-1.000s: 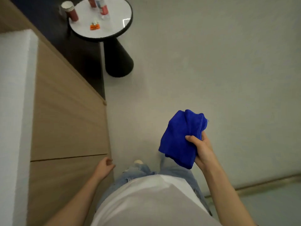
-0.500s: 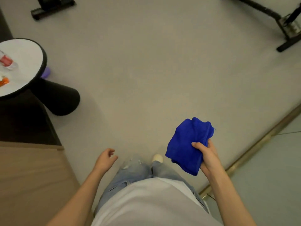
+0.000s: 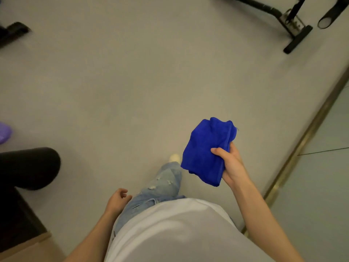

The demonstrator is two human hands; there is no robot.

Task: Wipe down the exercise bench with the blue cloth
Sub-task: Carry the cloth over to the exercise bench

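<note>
A folded blue cloth (image 3: 206, 150) hangs in front of my waist, held from below and the right by my right hand (image 3: 231, 165), thumb pressed on its top face. My left hand (image 3: 117, 200) swings by my left thigh with loosely curled fingers and nothing in it. Black metal frame legs of exercise equipment (image 3: 283, 19) stand on the floor at the top right; no bench pad shows in the head view.
Grey floor stretches ahead. A black round table base (image 3: 30, 167) and a dark cabinet edge sit at the left, a purple object (image 3: 3, 132) beyond them. A brass floor strip (image 3: 302, 140) runs diagonally at the right. Another black foot (image 3: 13, 32) lies top left.
The view has turned right, away from the wooden cabinet and round table. The black frame legs came nearer at top right. My right leg has stepped forward; the cloth stays in my right hand.
</note>
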